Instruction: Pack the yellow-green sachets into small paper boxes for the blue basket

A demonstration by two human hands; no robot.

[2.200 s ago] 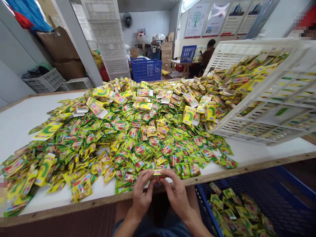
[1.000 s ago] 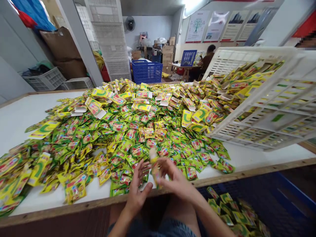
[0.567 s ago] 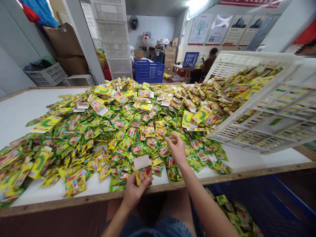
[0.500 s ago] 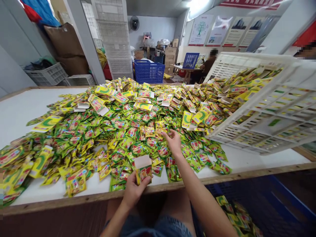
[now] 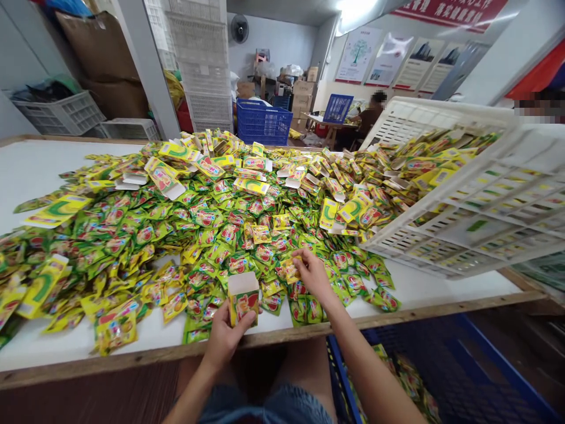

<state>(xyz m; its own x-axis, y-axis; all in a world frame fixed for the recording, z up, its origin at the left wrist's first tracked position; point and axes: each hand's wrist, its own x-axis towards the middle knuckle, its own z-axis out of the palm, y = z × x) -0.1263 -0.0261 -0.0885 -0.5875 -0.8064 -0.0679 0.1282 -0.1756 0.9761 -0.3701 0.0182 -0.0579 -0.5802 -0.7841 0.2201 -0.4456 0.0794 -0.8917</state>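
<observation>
My left hand [image 5: 227,335] is closed round a small printed carton [image 5: 243,301] at the table's front edge. The carton's white top flap stands up. To its right, my right hand [image 5: 312,274] pinches a yellow candy packet [image 5: 291,270] between thumb and fingers, just above the pile. Around both hands spreads a heap of green packets [image 5: 207,218] with red fruit prints, and some yellow packets [image 5: 261,234] lie among them. More small cartons [image 5: 163,176] rest on top of the heap toward the back.
A tilted white plastic crate [image 5: 441,247] at the right spills cartons onto the white table [image 5: 35,150]. Below the wooden edge, a blue crate [image 5: 481,377] holds packets. Behind stand a blue basket [image 5: 263,122] and stacked white crates [image 5: 205,65]. A person [image 5: 373,118] sits in the background.
My right hand has come back toward me and now holds a yellow packet from the pile. My left hand keeps the carton. The camera view has shifted slightly.
</observation>
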